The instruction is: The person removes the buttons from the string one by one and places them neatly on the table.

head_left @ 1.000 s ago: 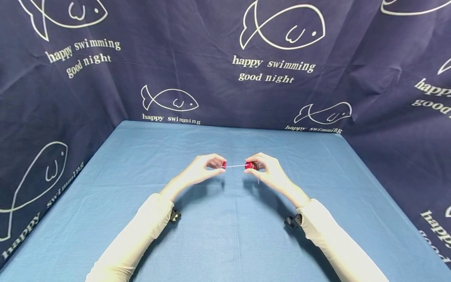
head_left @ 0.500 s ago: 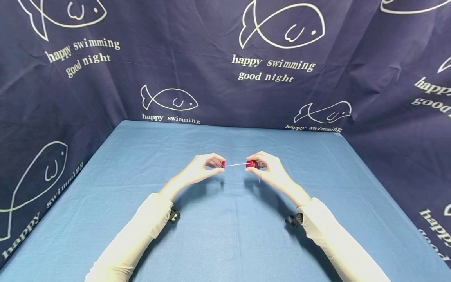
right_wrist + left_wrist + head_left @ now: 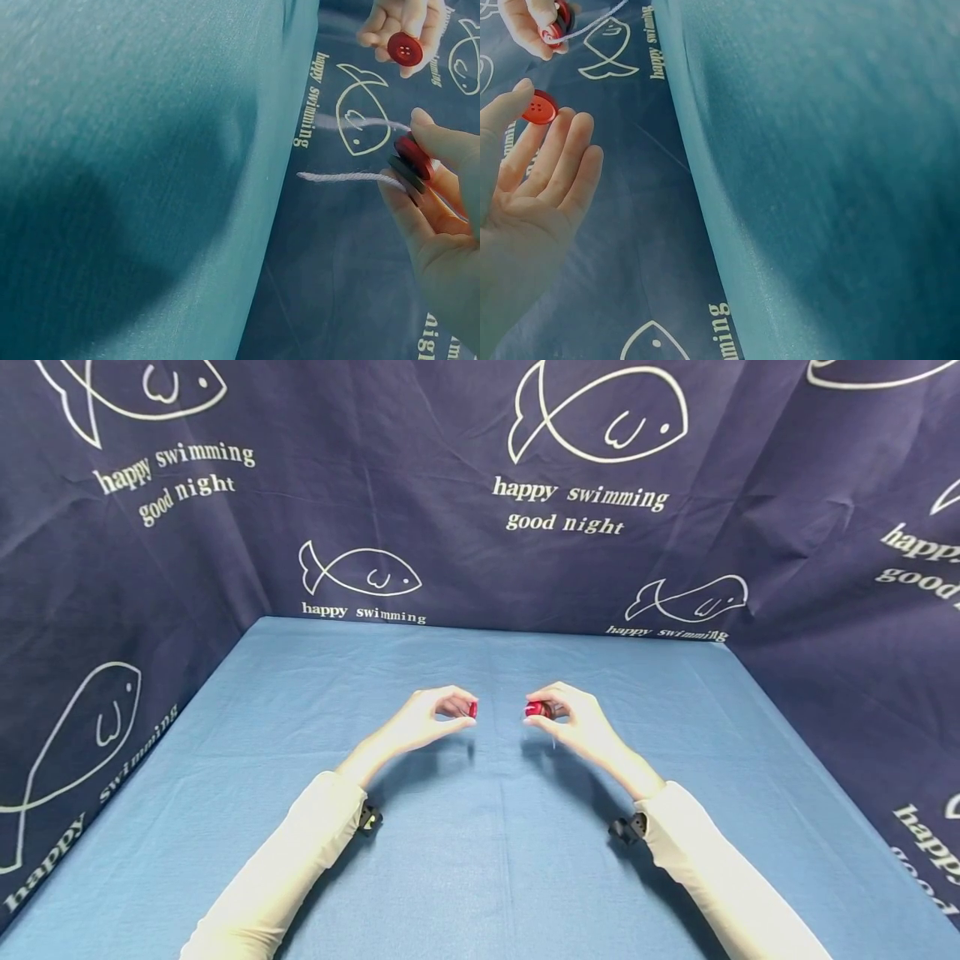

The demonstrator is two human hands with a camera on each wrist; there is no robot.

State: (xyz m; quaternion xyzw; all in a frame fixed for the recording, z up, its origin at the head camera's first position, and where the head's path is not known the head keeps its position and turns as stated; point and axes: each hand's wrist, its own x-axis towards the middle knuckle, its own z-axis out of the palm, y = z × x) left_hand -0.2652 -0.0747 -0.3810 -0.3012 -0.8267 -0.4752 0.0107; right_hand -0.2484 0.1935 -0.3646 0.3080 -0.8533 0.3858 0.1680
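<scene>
My left hand pinches a round red button between thumb and fingers, and the button's holes face outward in the left wrist view. Across from it, my right hand grips a small stack of buttons, with a red button against a dark button. A whitish string sticks out from that stack with one loose end. A second, blurred strand shows above it in the right wrist view. No string runs between the hands in the head view. Both hands are raised over the table.
A blue cloth covers the table. Dark blue curtains printed with white fish and lettering stand behind it and at both sides. A small black device is strapped at the left wrist, another at the right.
Earlier a string stretched between the two hands; now it no longer reaches the left button. The hands have moved slightly apart, each keeping its hold.
</scene>
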